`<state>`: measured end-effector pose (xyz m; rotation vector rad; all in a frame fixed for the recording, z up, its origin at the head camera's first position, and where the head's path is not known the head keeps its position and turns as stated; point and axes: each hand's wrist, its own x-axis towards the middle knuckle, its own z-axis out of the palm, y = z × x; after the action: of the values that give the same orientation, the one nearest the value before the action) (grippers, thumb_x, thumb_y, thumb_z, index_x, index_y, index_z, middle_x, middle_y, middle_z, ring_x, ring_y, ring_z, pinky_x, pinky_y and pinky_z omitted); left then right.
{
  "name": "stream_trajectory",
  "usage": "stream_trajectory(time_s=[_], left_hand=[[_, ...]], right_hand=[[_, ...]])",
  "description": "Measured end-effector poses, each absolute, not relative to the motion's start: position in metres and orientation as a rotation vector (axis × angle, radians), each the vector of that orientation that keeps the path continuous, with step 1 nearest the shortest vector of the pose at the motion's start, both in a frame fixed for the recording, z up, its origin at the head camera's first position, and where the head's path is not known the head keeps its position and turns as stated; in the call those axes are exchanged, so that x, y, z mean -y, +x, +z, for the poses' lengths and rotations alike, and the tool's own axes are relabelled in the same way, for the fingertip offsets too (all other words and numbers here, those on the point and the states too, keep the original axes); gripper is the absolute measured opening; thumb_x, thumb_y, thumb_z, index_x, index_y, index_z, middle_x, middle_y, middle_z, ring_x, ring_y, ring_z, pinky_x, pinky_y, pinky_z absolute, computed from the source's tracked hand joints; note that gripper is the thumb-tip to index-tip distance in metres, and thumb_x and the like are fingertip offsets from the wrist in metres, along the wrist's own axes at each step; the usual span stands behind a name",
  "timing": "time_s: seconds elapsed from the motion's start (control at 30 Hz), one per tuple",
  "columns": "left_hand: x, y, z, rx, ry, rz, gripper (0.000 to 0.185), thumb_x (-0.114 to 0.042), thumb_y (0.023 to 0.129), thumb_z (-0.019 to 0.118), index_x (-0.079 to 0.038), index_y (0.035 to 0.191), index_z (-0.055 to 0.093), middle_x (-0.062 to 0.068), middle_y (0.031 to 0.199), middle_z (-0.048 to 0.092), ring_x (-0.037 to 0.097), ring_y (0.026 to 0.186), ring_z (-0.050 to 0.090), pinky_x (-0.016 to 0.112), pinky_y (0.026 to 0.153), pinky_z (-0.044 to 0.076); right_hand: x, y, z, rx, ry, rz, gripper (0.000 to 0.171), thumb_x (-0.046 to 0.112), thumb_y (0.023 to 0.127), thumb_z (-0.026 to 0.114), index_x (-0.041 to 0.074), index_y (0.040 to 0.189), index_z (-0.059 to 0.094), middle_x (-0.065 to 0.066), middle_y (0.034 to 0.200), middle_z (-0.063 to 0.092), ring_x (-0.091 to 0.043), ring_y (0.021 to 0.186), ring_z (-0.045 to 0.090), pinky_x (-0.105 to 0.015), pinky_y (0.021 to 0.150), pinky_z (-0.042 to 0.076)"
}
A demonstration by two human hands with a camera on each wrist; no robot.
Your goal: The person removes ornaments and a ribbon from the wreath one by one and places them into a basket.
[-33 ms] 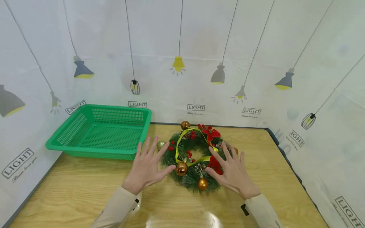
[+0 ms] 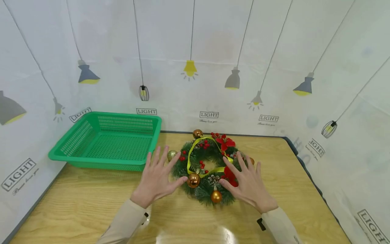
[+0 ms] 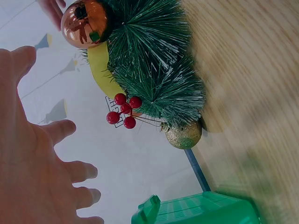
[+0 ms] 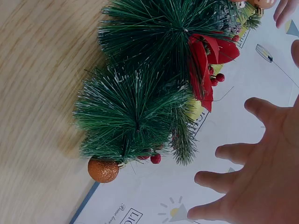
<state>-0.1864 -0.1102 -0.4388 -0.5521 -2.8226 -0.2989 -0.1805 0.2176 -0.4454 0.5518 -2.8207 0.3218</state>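
Observation:
A green Christmas wreath [image 2: 199, 195] lies flat on the wooden table, dressed with a yellow ribbon [image 2: 189, 157], red flowers [image 2: 226, 143], red berries [image 3: 125, 108] and shiny baubles [image 2: 193, 180]. My left hand [image 2: 156, 183] is spread with straight fingers over its left side, the thumb tip overlapping a copper bauble in the head view. On the other side my right hand [image 2: 251, 186] is likewise spread, covering part of the lower red flower. Both wrist views show a gap between the palms and the wreath; neither hand holds anything. A glittery orange bauble [image 4: 103, 170] hangs at the wreath's right edge.
A green plastic basket [image 2: 103, 160] with perforated walls stands at the back left, close to my left fingertips in the head view. White sheeting [image 2: 170, 98] printed with lamps rises behind and beside the table [image 2: 182, 220]. A dark edge runs along the table's right side.

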Motion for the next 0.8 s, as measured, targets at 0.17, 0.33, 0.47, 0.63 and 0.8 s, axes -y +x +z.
stream_trajectory(time_s=[0.17,0.33,0.47,0.63,0.8], left_hand=[[0.108,-0.185,-0.439,2.839,-0.554,-0.298,0.086,-0.072,0.092,0.049,-0.025,0.161,0.03,0.021,0.167,0.012,0.046,0.154,0.012,0.067,0.124,0.013],[0.106,-0.183,-0.439,2.849,-0.572,-0.356,0.086,-0.072,0.093,0.05,-0.023,0.161,0.031,0.022,0.167,0.013,0.046,0.154,0.013,0.065,0.124,0.014],[0.106,-0.181,-0.439,2.849,-0.581,-0.395,0.086,-0.07,0.093,0.051,-0.022,0.161,0.031,0.023,0.167,0.014,0.046,0.154,0.015,0.064,0.125,0.014],[0.105,-0.179,-0.44,2.869,-0.58,-0.388,0.086,-0.072,0.093,0.049,-0.023,0.161,0.03,0.022,0.168,0.01,0.046,0.154,0.013,0.063,0.125,0.013],[0.102,-0.176,-0.441,2.885,-0.592,-0.389,0.086,-0.073,0.094,0.046,-0.024,0.162,0.026,0.022,0.168,0.008,0.044,0.155,0.012,0.064,0.124,0.013]], right_hand=[[-0.218,-0.178,-0.446,2.836,0.548,0.345,0.075,0.062,0.096,0.056,0.034,0.16,0.031,-0.023,0.166,0.02,-0.053,0.151,0.019,-0.086,0.11,0.014],[-0.221,-0.174,-0.444,2.845,0.531,0.39,0.073,0.059,0.097,0.057,0.03,0.16,0.033,-0.021,0.167,0.021,-0.051,0.152,0.02,-0.082,0.113,0.014],[-0.222,-0.171,-0.443,2.847,0.521,0.411,0.072,0.058,0.098,0.056,0.031,0.16,0.033,-0.019,0.168,0.022,-0.05,0.152,0.02,-0.08,0.115,0.014],[-0.223,-0.168,-0.442,2.836,0.522,0.417,0.07,0.058,0.098,0.055,0.031,0.159,0.034,-0.015,0.168,0.023,-0.051,0.15,0.025,-0.08,0.115,0.015],[-0.225,-0.164,-0.443,2.836,0.513,0.41,0.069,0.057,0.098,0.055,0.026,0.158,0.039,-0.017,0.165,0.03,-0.053,0.146,0.031,-0.08,0.114,0.018]])
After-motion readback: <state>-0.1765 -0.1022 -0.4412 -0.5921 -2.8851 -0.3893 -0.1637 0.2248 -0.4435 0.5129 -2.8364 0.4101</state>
